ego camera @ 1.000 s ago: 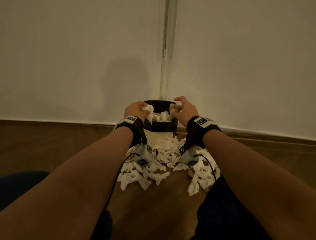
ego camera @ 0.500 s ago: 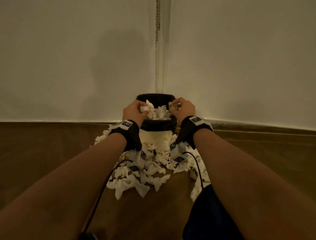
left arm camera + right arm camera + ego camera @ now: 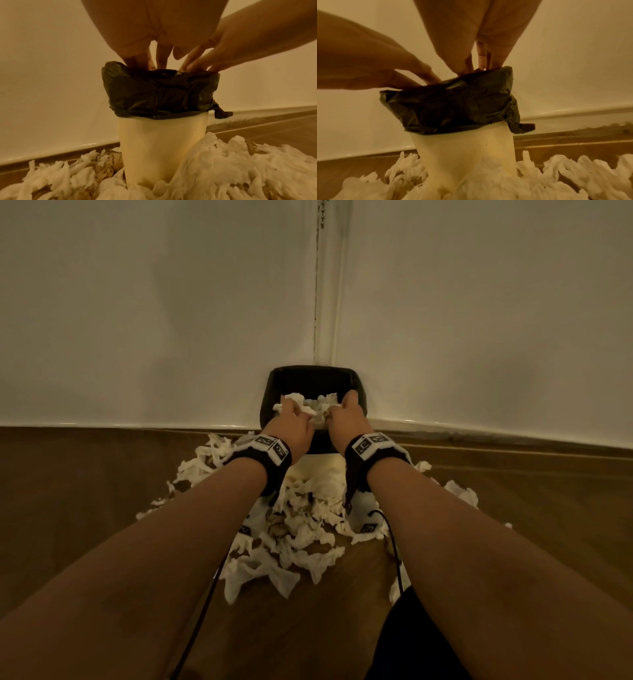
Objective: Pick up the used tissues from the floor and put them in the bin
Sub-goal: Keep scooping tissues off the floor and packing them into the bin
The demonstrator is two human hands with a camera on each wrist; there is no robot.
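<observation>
A cream bin (image 3: 317, 462) with a black liner (image 3: 311, 373) stands in the corner, with white tissues (image 3: 320, 404) heaped inside it. Both hands reach into its mouth side by side. My left hand (image 3: 291, 410) and right hand (image 3: 342, 409) point their fingers down onto that heap. The left wrist view shows the left hand (image 3: 154, 63) with straight fingers going in behind the liner (image 3: 159, 94). The right wrist view shows the right hand (image 3: 479, 65) doing the same. The liner rim hides all fingertips. Many crumpled tissues (image 3: 301, 529) lie on the floor around the bin's base (image 3: 161, 148).
Two white walls meet behind the bin at a corner strip (image 3: 325, 302). Wooden floor (image 3: 85, 491) spreads left and right of the tissue pile. A thin black cable (image 3: 394, 542) hangs from the right wrist. A dark-clothed knee (image 3: 411, 638) is at the bottom right.
Both hands held crumpled tissues above the rim earlier. They have since dropped into the bin mouth with fingers straightened downward. The view has moved closer to the bin.
</observation>
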